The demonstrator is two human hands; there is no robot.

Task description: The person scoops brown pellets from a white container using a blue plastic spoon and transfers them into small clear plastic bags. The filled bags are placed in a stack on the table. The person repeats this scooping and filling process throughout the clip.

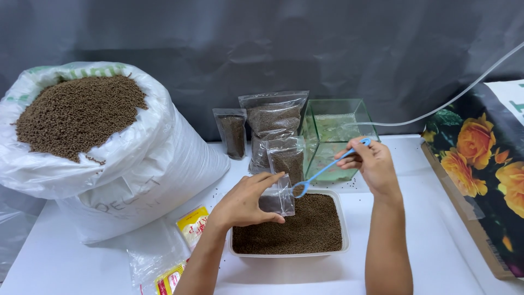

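Grey backdrop; left hand [245,203] perhaps hides pouch [279,198] mouth.

The left hand [245,201] is pinching a small clear bag [278,198] open above a white tub [344,218] of brown pellets [305,229], while the right hand [371,163] is gripping a blue scoop [322,173] by its handle, its bowl touching the bag's mouth. Behind them, three filled pellet pouches [273,123] are standing beside a small glass tank [335,136], with a clear hose [453,98] running into it. A big white sack [164,158] of pellets is sitting at the left of the bench [436,246]. Empty bags [155,254] are lying near the left forearm.
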